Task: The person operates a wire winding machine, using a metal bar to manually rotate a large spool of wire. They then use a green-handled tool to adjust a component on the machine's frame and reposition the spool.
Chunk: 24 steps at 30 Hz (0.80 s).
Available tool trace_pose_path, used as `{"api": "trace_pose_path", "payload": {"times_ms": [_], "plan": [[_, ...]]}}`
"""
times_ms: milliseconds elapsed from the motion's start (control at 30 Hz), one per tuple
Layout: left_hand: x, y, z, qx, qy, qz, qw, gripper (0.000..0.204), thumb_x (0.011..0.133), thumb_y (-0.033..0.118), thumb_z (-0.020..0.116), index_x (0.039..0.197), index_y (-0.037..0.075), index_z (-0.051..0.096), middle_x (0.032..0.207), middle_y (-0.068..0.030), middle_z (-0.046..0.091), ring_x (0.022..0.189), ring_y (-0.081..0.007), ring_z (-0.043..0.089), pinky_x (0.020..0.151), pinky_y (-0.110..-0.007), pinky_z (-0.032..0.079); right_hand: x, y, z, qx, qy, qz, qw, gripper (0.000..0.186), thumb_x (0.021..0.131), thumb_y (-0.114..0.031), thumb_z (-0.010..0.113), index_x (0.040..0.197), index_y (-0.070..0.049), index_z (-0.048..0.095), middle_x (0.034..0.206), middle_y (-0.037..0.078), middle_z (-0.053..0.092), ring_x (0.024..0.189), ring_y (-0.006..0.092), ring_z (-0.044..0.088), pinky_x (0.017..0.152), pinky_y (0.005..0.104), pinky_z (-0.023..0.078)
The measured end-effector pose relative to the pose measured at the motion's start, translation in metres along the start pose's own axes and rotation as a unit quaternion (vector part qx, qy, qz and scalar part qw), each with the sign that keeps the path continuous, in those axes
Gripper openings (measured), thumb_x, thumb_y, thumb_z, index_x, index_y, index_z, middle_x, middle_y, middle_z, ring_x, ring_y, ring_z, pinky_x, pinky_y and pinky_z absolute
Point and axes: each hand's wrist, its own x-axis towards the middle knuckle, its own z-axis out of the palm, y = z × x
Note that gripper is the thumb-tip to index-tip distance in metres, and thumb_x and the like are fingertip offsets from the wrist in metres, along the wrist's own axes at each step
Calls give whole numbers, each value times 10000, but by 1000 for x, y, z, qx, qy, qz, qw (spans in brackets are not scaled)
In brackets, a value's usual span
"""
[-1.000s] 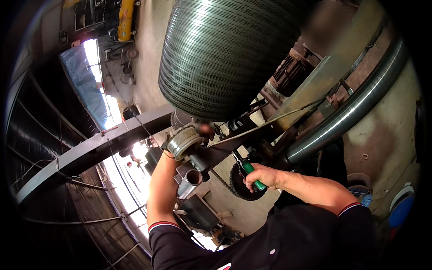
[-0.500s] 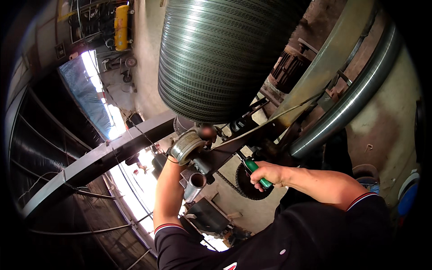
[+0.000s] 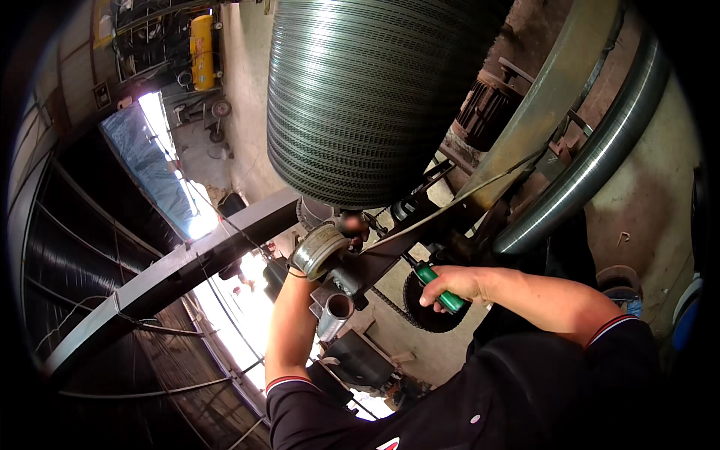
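My right hand (image 3: 457, 284) is closed on a green-handled tool (image 3: 449, 299), whose dark metal end reaches into the machine's steel frame (image 3: 405, 234). My left forearm rises behind a grey metal pulley wheel (image 3: 319, 251); my left hand is mostly hidden there, beside a blurred reddish patch (image 3: 352, 223), so its fingers cannot be made out. An open steel tube (image 3: 334, 319) sticks out below the wheel. A black chain (image 3: 386, 304) runs to a toothed wheel under my right hand. Above, a large steel drum (image 3: 367, 90) carries dense rows of slotted pattern.
A curved steel pipe (image 3: 585, 172) and a ribbed motor (image 3: 484, 112) lie at the right. A long steel beam (image 3: 161, 281) crosses the left, near a bright opening with a blue sheet (image 3: 142, 165). A yellow tank (image 3: 201, 52) stands far back, a bucket (image 3: 619, 283) at lower right.
The view has shifted a little, so the machine and both arms sit slightly further right. My right hand still grips the green handle, and my left arm stays behind the pulley.
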Motion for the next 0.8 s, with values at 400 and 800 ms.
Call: {"api": "trace_pose_path", "payload": {"times_ms": [400, 800], "plan": [[5, -16, -3, -23, 7, -34, 999, 214, 986, 250, 661, 1079, 59, 691, 918, -41, 671, 809, -116, 625, 684, -211, 489, -5, 0, 2, 2, 40, -17, 999, 153, 739, -106, 664, 722, -58, 519, 647, 37, 511, 542, 140, 504, 464, 324, 421], [4, -35, -44, 522, -17, 266, 810, 191, 830, 101, 712, 1018, 70, 704, 1171, -117, 709, 1011, -296, 666, 862, -369, 535, -124, 4, -9, -520, 151, 27, 840, 598, 729, -241, 743, 1187, 78, 529, 1017, 276, 681, 1029, 398, 665, 854, 446, 530]]}}
